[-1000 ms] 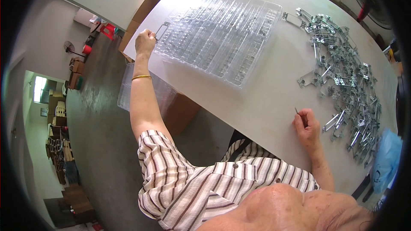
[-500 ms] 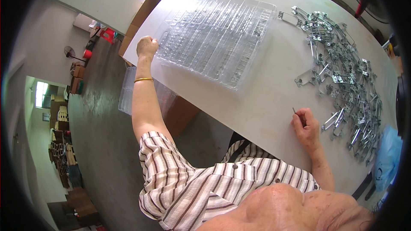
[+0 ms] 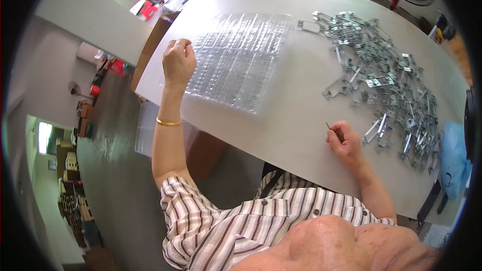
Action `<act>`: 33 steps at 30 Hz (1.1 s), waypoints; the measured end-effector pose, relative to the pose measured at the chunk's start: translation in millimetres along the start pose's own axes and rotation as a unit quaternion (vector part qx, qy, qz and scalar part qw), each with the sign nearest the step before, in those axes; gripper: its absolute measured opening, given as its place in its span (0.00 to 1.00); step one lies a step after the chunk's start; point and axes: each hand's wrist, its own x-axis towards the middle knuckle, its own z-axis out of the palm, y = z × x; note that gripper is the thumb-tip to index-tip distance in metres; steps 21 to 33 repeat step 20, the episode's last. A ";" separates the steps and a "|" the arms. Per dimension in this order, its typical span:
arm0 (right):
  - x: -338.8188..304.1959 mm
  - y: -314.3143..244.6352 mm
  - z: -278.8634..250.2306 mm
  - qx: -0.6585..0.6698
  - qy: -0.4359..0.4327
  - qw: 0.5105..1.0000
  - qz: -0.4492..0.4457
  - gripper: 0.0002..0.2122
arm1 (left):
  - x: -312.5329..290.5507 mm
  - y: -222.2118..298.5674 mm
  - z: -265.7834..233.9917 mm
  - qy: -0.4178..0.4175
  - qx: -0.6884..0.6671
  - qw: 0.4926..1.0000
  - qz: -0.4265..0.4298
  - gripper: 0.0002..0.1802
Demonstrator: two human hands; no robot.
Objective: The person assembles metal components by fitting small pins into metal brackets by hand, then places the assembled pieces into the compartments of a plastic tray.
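The clear plastic blister tray [image 3: 241,60] lies flat on the white table [image 3: 301,120], toward its far left part. Your left hand [image 3: 178,62] pinches the tray's left edge with curled fingers. Your right hand [image 3: 344,140] rests on the table near you, well apart from the tray, fingers closed around a thin metal pin [image 3: 328,126] that sticks up from them. Just right of that hand spreads a heap of metal brackets [image 3: 381,75], running up toward the table's far side.
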 end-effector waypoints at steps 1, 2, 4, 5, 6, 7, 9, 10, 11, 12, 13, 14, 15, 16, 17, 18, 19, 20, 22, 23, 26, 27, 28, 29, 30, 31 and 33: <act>-0.1 -1.5 0.2 0.014 -0.004 1.000 0.007 0.05 | -0.8 26.3 -3.9 0.031 -0.051 0.997 0.047 0.06; 0.6 -1.1 1.0 0.030 -0.012 0.999 0.012 0.05 | -4.9 52.6 -11.3 0.061 -0.098 0.989 0.092 0.06; -1.2 -0.9 -0.5 0.042 -0.001 0.999 0.022 0.05 | -11.8 112.1 -29.3 0.086 -0.138 0.967 0.197 0.07; -1.4 1.4 -1.9 0.056 -0.002 0.998 0.030 0.06 | -17.1 140.3 -36.4 0.096 -0.167 0.950 0.245 0.08; -1.4 2.2 -1.7 0.051 0.011 0.998 0.035 0.06 | -21.9 165.2 -47.0 0.104 -0.195 0.930 0.292 0.08; -1.3 4.6 -0.9 0.069 0.016 0.997 0.031 0.06 | -26.6 187.1 -57.2 0.104 -0.226 0.910 0.332 0.10; -0.8 11.0 1.2 0.078 0.036 0.995 0.041 0.06 | -37.1 224.6 -75.4 0.109 -0.285 0.865 0.398 0.11; 1.2 15.8 4.0 0.095 0.035 0.994 0.029 0.06 | -43.6 238.3 -85.0 0.117 -0.311 0.843 0.424 0.10; 2.2 19.0 5.1 0.112 0.032 0.993 0.019 0.07 | -50.9 248.5 -96.7 0.113 -0.333 0.826 0.441 0.14; 1.9 17.0 5.1 0.103 0.043 0.993 0.031 0.07 | -58.7 256.1 -110.0 0.111 -0.355 0.809 0.455 0.17; 2.6 12.5 4.7 0.108 0.034 0.993 0.028 0.07 | -64.8 264.0 -121.9 0.113 -0.365 0.799 0.464 0.17; 3.2 8.3 4.2 0.113 0.025 0.993 0.026 0.07 | -71.8 271.9 -133.9 0.116 -0.374 0.790 0.472 0.17; 5.7 1.2 9.2 0.122 0.001 0.992 0.020 0.07 | -83.3 278.9 -156.3 0.111 -0.360 0.818 0.434 0.16; 1.1 5.2 2.3 0.125 0.007 0.992 0.030 0.07 | -91.4 294.5 -162.1 0.099 -0.373 0.829 0.404 0.15; 2.2 5.6 5.0 0.137 0.001 0.990 0.029 0.06 | -99.9 303.5 -169.7 0.091 -0.373 0.838 0.388 0.14; -2.0 -0.8 1.5 0.140 0.004 0.990 0.032 0.06 | -103.3 307.3 -179.5 0.086 -0.385 0.841 0.370 0.13; -2.5 -10.5 1.7 0.132 -0.010 0.990 0.042 0.06 | -100.5 295.7 -195.3 0.007 -0.349 0.843 0.409 0.13; -6.0 -23.7 1.4 0.134 -0.014 0.990 0.044 0.06 | -103.6 295.0 -197.3 0.004 -0.348 0.845 0.406 0.13; -6.0 -23.7 1.4 0.134 -0.014 0.990 0.044 0.06 | -103.6 295.0 -197.3 0.004 -0.348 0.845 0.406 0.13; -6.0 -23.7 1.4 0.134 -0.014 0.990 0.044 0.06 | -103.6 295.0 -197.3 0.004 -0.348 0.845 0.406 0.13; -6.0 -23.7 1.4 0.134 -0.014 0.990 0.044 0.06 | -103.6 295.0 -197.3 0.004 -0.348 0.845 0.406 0.13; -6.0 -23.7 1.4 0.134 -0.014 0.990 0.044 0.06 | -103.6 295.0 -197.3 0.004 -0.348 0.845 0.406 0.13; -6.0 -23.7 1.4 0.134 -0.014 0.990 0.044 0.06 | -103.6 295.0 -197.3 0.004 -0.348 0.845 0.406 0.13; -6.0 -23.7 1.4 0.134 -0.014 0.990 0.044 0.06 | -103.6 295.0 -197.3 0.004 -0.348 0.845 0.406 0.13; -6.0 -23.7 1.4 0.134 -0.014 0.990 0.044 0.06 | -103.6 295.0 -197.3 0.004 -0.348 0.845 0.406 0.13; -6.0 -23.7 1.4 0.134 -0.014 0.990 0.044 0.06 | -103.6 295.0 -197.3 0.004 -0.348 0.845 0.406 0.13; -6.0 -23.7 1.4 0.134 -0.014 0.990 0.044 0.06 | -103.6 295.0 -197.3 0.004 -0.348 0.845 0.406 0.13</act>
